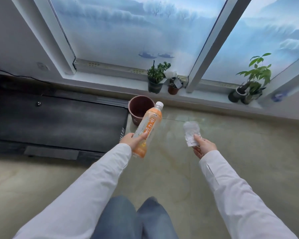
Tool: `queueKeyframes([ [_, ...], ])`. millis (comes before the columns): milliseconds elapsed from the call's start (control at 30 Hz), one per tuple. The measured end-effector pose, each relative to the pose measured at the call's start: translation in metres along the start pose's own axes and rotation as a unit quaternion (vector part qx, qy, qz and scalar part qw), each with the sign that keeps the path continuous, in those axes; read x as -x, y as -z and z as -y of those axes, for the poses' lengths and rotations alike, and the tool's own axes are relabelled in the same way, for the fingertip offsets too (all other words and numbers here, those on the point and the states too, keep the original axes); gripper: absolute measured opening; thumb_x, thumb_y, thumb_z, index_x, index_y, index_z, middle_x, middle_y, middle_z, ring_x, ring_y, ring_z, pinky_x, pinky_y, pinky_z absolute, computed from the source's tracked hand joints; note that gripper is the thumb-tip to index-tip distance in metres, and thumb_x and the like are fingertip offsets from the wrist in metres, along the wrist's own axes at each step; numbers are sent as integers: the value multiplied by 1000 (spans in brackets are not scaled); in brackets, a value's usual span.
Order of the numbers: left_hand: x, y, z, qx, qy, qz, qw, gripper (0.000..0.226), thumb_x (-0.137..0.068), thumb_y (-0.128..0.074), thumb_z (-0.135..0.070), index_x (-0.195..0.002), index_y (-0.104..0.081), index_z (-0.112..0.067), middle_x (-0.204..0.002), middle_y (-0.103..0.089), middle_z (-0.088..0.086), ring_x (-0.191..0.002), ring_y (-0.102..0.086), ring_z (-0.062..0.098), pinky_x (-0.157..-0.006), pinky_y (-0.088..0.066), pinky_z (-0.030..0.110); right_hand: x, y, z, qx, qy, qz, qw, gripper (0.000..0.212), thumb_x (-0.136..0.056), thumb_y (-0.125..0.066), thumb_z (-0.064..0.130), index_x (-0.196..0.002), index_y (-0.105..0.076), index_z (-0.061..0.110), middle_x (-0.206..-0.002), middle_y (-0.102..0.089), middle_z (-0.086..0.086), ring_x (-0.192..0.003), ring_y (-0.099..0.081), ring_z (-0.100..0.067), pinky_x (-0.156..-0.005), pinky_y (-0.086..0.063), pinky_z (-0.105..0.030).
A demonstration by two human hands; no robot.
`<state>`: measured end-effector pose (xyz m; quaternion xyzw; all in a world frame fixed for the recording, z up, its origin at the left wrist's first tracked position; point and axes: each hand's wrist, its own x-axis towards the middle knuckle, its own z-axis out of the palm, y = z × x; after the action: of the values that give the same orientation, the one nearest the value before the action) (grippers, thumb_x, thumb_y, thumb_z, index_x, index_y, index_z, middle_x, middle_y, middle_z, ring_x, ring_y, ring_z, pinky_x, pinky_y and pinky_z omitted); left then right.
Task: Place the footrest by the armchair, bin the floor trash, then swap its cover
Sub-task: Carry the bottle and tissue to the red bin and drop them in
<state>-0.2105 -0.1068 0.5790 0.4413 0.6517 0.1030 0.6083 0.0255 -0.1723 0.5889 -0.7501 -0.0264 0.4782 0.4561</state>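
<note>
Person stands facing the window, both arms out fwd over the tiled floor (231, 144). Left hand (134, 139) is closed round the lower body of an orange-label drink bottle (148, 130), fingers wrapped across the label, white cap pointing far and slightly right, twd the bin. Bottle is tilted, cap end overlapping the near rim of the dark red bin (140, 107) in this view; looks held above/short of it rather than inside, can't tell exact height. Held low on the body prob so the cap end can go in first.

Right hand (203, 146) pinches a crumpled clear plastic wrapper (191, 133) btwn thumb and fingers, closed on its near edge, the rest sticking up and away. It's right of the bin, apart from it.

Bin sits on the floor at the far side, just beside the right end of the black treadmill (59, 121), below the sill w/ potted plants (156, 78). Its mouth is open, looks empty inside, no liner visible.

Judgement: this is the trash-binning step, both items picked up, neither dropped yet. Footrest and armchair not in view, so can't say how those stand. Next prob bottle in first since it's nearest, then wrapper needs a swing left
</note>
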Motion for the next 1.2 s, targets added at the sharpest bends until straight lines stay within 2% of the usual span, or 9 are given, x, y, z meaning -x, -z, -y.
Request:
queueKeyframes([
  [67, -17, -2, -15, -3, 12, -1, 1000, 59, -79, -59, -52, -117, -56, -7, -104, -63, 10, -84, -64, 25, -74, -52, 32, -24, -11, 22, 18, -3, 4, 1000, 22, -86, -60, 25, -68, -50, 20, -29, -56, 11, -23, -49, 5, -31, -39, -6],
  [267, -103, 12, -60, 12, 61, 10, 998, 60, -82, -57, -50, -120, -55, -4, -102, -59, 9, -87, -59, 25, -78, -48, 31, -99, -68, 76, 38, -20, 27, 999, 20, -87, -60, 25, -68, -52, 21, -33, -59, 10, -24, -49, 6, -33, -41, -5],
  [400, -183, 26, -87, 32, 89, 24, 995, 62, -82, -57, -51, -123, -51, -6, -104, -58, 9, -91, -59, 25, -82, -50, 35, -162, -115, 100, 61, -35, 12, 997, 20, -87, -59, 25, -69, -52, 20, -69, -57, 0, -25, -51, 6, -32, -40, -5],
  [700, -297, 51, -121, 16, 161, 28, 986, 65, -80, -58, -53, -124, -50, -6, -125, -60, 15, -103, -62, 28, -94, -51, 40, -263, -209, 132, 88, -89, 39, 991, 16, -87, -59, 25, -74, -53, 19, -71, -57, 0, -34, -58, 2, -34, -42, -6],
  [767, -320, 51, -122, 4, 168, 28, 985, 65, -80, -58, -53, -124, -51, -6, -125, -61, 14, -97, -61, 26, -90, -51, 37, -287, -222, 133, 106, -97, 47, 989, 16, -88, -57, 23, -74, -53, 16, -73, -56, -2, -51, -59, -8, -38, -45, -8],
  [867, -373, 42, -107, -3, 180, 21, 983, 64, -80, -58, -53, -124, -51, -8, -124, -61, 13, -99, -61, 25, -88, -51, 35, -343, -247, 121, 141, -94, 61, 984, 15, -89, -56, 21, -91, -58, 6, -89, -59, -9, -73, -54, -17, -57, -45, -18],
  [933, -416, 31, -87, -1, 194, 13, 981, 63, -80, -58, -52, -124, -50, -8, -120, -61, 12, -96, -60, 23, -85, -50, 33, -388, -264, 98, 163, -89, 67, 980, 27, -89, -56, 20, -108, -59, 1, -96, -58, -13, -78, -53, -19, -63, -42, -20],
  [1133, -523, -5, -28, 44, 265, -22, 963, 64, -79, -60, -51, -121, -52, -4, -105, -59, 9, -94, -59, 28, -87, -48, 34, -505, -299, 16, 244, -150, 63, 956, 41, -87, -56, 15, -117, -55, -13, -65, -49, -6, -58, -43, -15, -50, -41, -19],
  [1200, -548, -13, -19, 69, 269, -20, 960, 61, -81, -58, -49, -123, -51, -4, -103, -57, 9, -92, -58, 27, -85, -47, 33, -529, -309, -1, 261, -153, 70, 950, 41, -87, -56, 16, -117, -55, -12, -68, -52, -7, -63, -45, -18, -58, -45, -23],
])
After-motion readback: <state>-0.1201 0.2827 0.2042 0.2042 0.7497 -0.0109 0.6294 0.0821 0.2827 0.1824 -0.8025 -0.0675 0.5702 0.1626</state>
